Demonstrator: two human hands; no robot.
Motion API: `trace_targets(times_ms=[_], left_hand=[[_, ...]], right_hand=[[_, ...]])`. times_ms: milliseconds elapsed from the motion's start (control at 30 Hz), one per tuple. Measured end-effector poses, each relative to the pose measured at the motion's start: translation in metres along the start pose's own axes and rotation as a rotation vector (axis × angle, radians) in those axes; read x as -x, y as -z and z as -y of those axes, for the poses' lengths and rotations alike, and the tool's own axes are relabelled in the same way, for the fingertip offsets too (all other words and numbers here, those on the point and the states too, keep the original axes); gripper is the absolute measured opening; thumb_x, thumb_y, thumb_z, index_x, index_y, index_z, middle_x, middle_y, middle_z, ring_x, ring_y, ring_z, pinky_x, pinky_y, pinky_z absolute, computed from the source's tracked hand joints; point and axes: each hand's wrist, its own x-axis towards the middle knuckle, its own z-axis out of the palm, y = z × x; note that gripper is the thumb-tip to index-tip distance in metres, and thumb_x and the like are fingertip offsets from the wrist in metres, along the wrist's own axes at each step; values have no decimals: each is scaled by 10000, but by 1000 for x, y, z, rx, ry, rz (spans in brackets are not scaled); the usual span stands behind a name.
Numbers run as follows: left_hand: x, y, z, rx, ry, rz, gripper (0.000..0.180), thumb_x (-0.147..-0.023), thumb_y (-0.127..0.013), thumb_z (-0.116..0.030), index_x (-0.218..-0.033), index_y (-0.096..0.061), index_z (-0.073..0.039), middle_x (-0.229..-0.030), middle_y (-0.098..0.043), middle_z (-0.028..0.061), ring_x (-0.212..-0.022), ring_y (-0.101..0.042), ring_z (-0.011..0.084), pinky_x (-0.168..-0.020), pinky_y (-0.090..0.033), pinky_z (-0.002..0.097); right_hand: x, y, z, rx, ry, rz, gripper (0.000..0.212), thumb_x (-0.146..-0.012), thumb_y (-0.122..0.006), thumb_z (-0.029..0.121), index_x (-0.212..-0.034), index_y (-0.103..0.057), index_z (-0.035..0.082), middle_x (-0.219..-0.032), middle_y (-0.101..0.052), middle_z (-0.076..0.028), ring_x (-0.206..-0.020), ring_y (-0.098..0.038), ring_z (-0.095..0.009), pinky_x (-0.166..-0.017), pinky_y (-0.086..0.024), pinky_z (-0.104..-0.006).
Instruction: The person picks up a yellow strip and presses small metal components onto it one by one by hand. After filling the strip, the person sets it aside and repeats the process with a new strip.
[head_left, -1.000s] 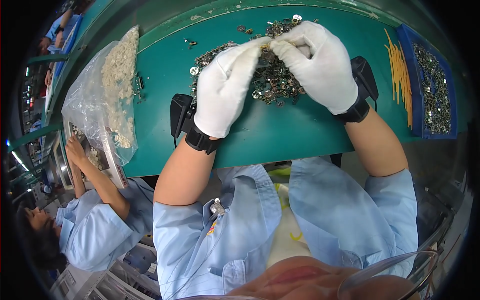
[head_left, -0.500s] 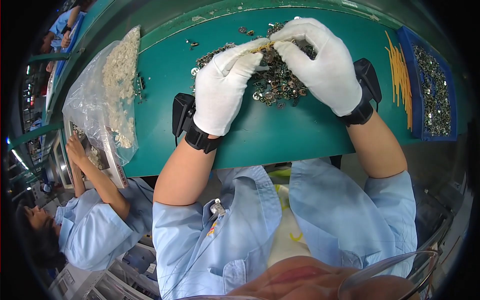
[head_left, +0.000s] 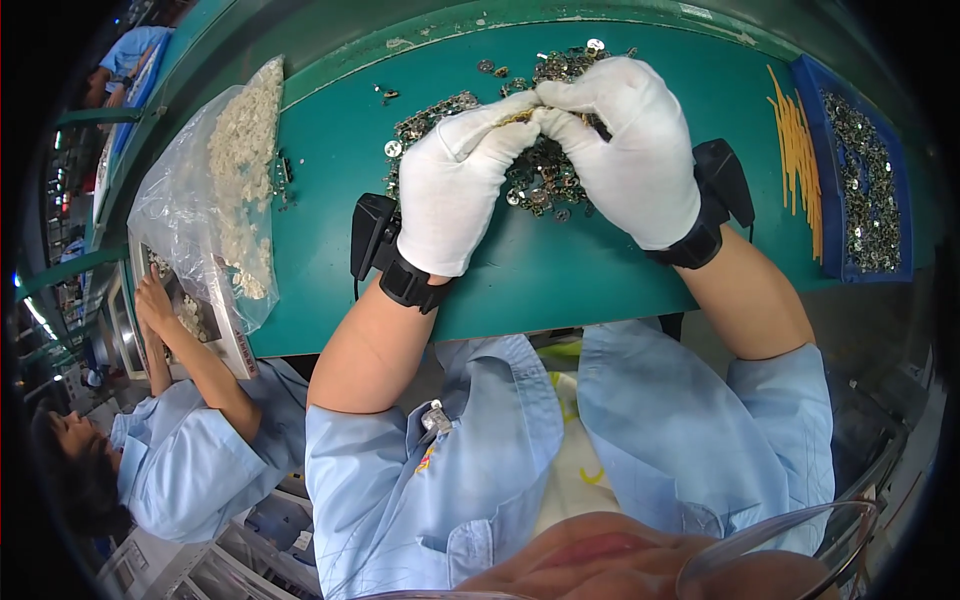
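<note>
A thin yellow strip (head_left: pixel 516 117) is pinched in the white-gloved fingers of my left hand (head_left: pixel 455 195). Its right end runs up to the closed fingertips of my right hand (head_left: pixel 640 160), also gloved in white. The two hands meet tip to tip, and whatever the right fingers grip is hidden between them. Below and behind my hands lies a loose pile of small metal parts (head_left: pixel 545 180), round and silvery to dark, partly covered by the gloves. More of these parts spread out past my left hand.
The green table (head_left: pixel 330 250) bears everything. Yellow strips (head_left: pixel 795 150) lie at the right, beside a blue tray (head_left: pixel 905 265) of small metal parts. On the left are a clear bag (head_left: pixel 165 195) of pale pieces and a co-worker's hands (head_left: pixel 155 305) over a box.
Both hands have come closer together, and the right has moved left and slightly down. Less of the yellow strip shows between the fingers now.
</note>
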Motion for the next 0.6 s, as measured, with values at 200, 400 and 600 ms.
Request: trace_targets(times_ms=[200, 400, 600], left_hand=[[2, 4, 3, 24, 11, -32, 204, -854, -634, -56, -1041, -663, 21, -987, -677, 80, -873, -614, 100, -797, -483, 218], [2, -1, 2, -91, -1, -16, 216, -853, -639, -67, -1051, -659, 18, -985, -677, 69, -877, -612, 97, -808, -479, 221], [-2, 0, 5, -62, 18, 7, 236, -855, -638, -78, -1076, -651, 4, -973, -680, 72, -872, -615, 104, -804, -481, 230]], right_hand=[[-10, 2, 5, -156, -35, 26, 153, -730, -696, -1, -870, -656, 47, -780, -603, -75, -699, -577, -224, -636, -470, -310], [-5, 4, 4, -45, -26, 36, 141, -743, -684, 3, -873, -637, 30, -802, -611, -87, -732, -594, -224, -657, -478, -303], [-3, -1, 2, -39, -180, 89, 121, -757, -673, 22, -864, -618, 17, -824, -617, -98, -761, -602, -238, -699, -485, -315]])
